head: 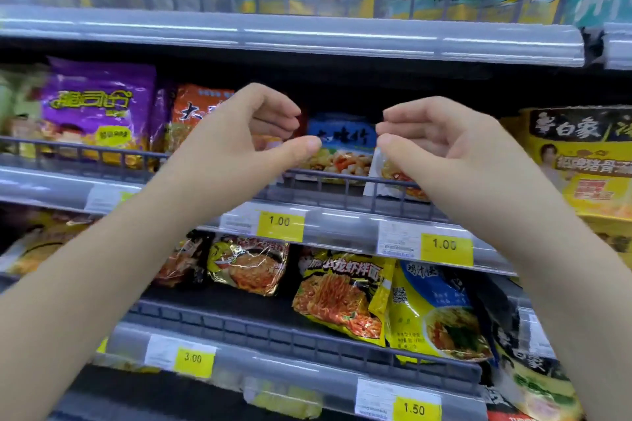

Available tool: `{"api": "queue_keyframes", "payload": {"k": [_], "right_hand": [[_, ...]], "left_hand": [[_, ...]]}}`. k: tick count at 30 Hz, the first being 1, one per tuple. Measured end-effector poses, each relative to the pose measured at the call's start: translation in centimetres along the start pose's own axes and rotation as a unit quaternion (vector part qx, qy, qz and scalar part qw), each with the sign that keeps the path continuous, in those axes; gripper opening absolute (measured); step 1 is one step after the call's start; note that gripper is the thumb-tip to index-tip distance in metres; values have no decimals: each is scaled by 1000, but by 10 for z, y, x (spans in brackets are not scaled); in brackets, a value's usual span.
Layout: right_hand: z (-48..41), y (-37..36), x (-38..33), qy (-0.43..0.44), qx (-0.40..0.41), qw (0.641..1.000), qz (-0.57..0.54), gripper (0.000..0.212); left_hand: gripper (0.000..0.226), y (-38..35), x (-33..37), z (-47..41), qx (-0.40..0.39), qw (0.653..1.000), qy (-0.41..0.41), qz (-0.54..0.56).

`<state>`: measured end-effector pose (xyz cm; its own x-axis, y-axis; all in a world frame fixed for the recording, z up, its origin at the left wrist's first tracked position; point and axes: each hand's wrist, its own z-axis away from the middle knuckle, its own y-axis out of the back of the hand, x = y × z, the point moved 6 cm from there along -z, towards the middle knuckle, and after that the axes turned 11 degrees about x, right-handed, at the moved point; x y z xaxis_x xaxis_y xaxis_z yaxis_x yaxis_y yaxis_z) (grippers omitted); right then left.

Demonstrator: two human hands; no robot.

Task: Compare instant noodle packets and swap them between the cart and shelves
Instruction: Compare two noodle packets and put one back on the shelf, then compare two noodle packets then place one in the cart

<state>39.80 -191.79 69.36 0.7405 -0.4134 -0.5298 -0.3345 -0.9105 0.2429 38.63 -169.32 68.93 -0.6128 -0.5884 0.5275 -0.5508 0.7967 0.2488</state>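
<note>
There are a purple packet (99, 102), an orange packet (195, 113), a blue packet (342, 138) and yellow price labels (280, 225).

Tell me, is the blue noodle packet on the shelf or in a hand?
On the shelf. The blue packet stands behind the wire rail, between the left hand and right hand; neither holds it.

grey wire-fronted shelves (307, 34), yellow price tags (280, 225)
</note>
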Motion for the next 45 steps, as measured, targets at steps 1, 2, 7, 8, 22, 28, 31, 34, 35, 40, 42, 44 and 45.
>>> {"api": "queue_keyframes", "payload": {"k": [1,2,7,8,22,28,31,34,35,40,42,44,45], "right_hand": [[4,-14,-7,7,-8,999,-42,23],[10,-30,-13,9,-21,997,-78,20],[51,-139,-56,-2,-127,971,-205,15],[62,-166,-69,-5,-151,963,-223,15],[270,-515,-330,-52,-387,839,-380,21],[339,-628,-399,-73,-455,791,-402,26],[368,-690,-416,-92,-480,763,-422,32],[389,-758,-427,-114,-502,737,-438,39],[395,-782,-429,-121,-508,729,-442,40],[399,-906,-441,-151,-537,692,-458,23],[393,-953,-446,-163,-547,684,-454,18],[389,-999,-452,-172,-557,678,-448,18],[388,-1021,-456,-173,-562,677,-444,18]], "left_hand": [[38,19,-7,14,26,1000,8,12],[37,37,-15,30,45,999,18,15],[35,147,-50,106,112,989,95,-10],[35,173,-58,122,124,986,112,-18],[29,569,-139,320,251,928,230,-148],[38,679,-187,385,324,879,301,-178],[39,723,-221,414,366,849,328,-195],[41,763,-263,429,388,825,352,-213],[42,777,-279,430,393,818,359,-218],[45,849,-360,410,417,787,381,-249],[42,874,-392,401,433,774,392,-245],[40,897,-423,394,448,762,401,-240],[40,909,-437,391,451,757,407,-240]]}}
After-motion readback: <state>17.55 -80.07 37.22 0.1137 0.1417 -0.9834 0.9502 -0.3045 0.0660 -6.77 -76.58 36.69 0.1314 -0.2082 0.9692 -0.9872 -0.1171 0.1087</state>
